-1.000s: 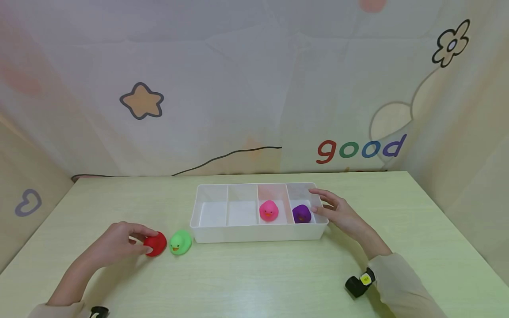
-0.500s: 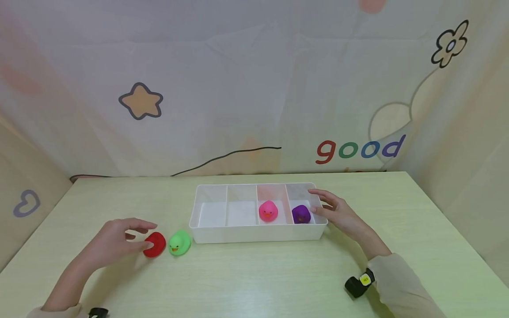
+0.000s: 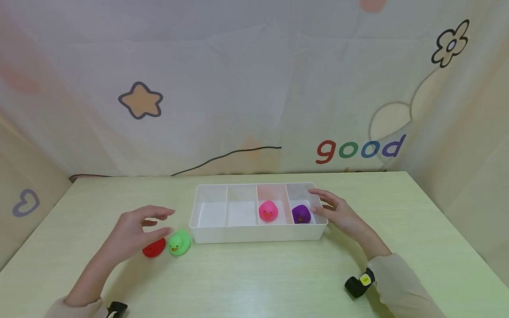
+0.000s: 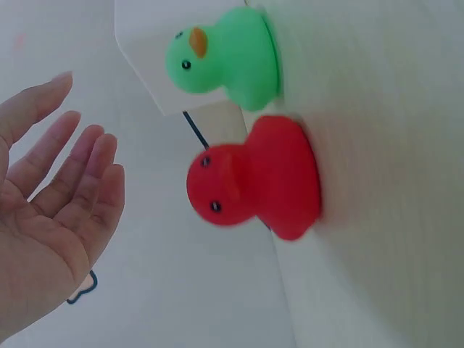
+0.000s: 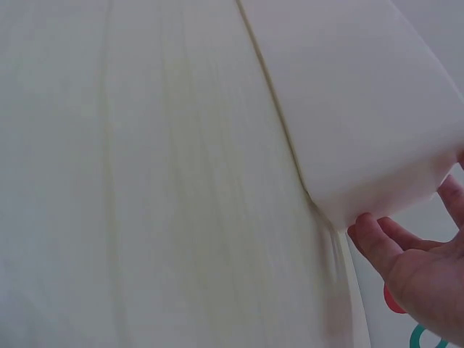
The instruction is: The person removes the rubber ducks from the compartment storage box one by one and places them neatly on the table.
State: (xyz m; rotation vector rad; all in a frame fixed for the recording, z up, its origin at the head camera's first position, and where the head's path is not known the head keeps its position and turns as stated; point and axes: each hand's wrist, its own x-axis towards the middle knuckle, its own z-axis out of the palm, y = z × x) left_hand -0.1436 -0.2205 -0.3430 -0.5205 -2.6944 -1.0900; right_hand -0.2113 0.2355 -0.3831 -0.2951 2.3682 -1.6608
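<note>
My left hand (image 3: 137, 234) is raised over the red rubber duck (image 3: 153, 248) with its fingers spread and nothing between them. In the left wrist view that hand (image 4: 54, 196) stands apart from the red duck (image 4: 257, 177) and the green rubber duck (image 4: 225, 58), both upright on the table. The green duck (image 3: 180, 243) sits just left of a white box (image 3: 258, 234) with compartments. My right hand (image 3: 338, 214) holds the box's right end, thumb and index finger over the rim, other fingers against the outer wall, as the right wrist view shows the hand (image 5: 420, 268) there.
A pink duck (image 3: 268, 211) sits in the third compartment from the left, a purple duck (image 3: 301, 214) in the rightmost one. The pale table (image 3: 254, 282) ends at a printed cloth backdrop (image 3: 222, 97). Wrist cameras, such as the black one (image 3: 355, 287), hang under both wrists.
My left hand has let go of the red duck, lifted, and moved right above it. The red duck stays in place. My right hand and the box have not moved.
</note>
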